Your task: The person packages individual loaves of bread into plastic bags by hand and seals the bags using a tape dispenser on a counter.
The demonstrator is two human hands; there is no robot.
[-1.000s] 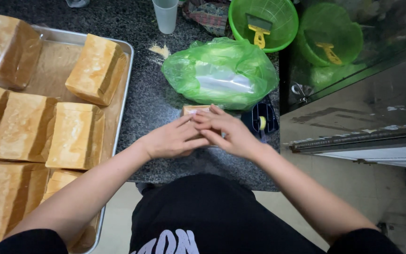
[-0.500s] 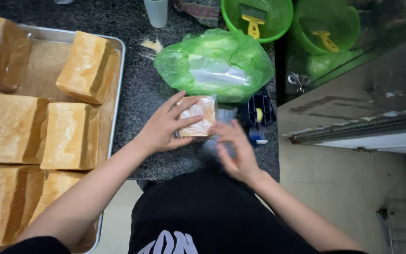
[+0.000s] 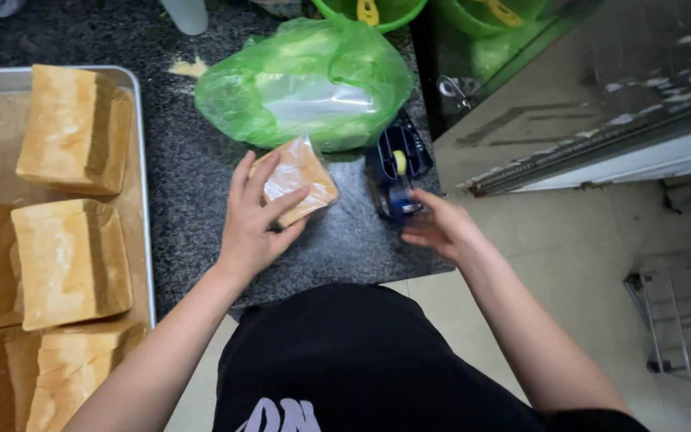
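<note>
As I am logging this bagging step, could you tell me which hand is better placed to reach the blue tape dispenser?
Probably the right hand: it is open, empty and right beside the blue tape dispenser. The left hand is busy, its grip pressed on the bagged bread slice on the dark counter.

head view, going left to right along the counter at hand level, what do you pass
metal baking tray with tan square bread loaves → left hand holding a clear-wrapped bread slice → dark blue tape dispenser → right hand, open beside the dispenser → pale tiled floor
</note>
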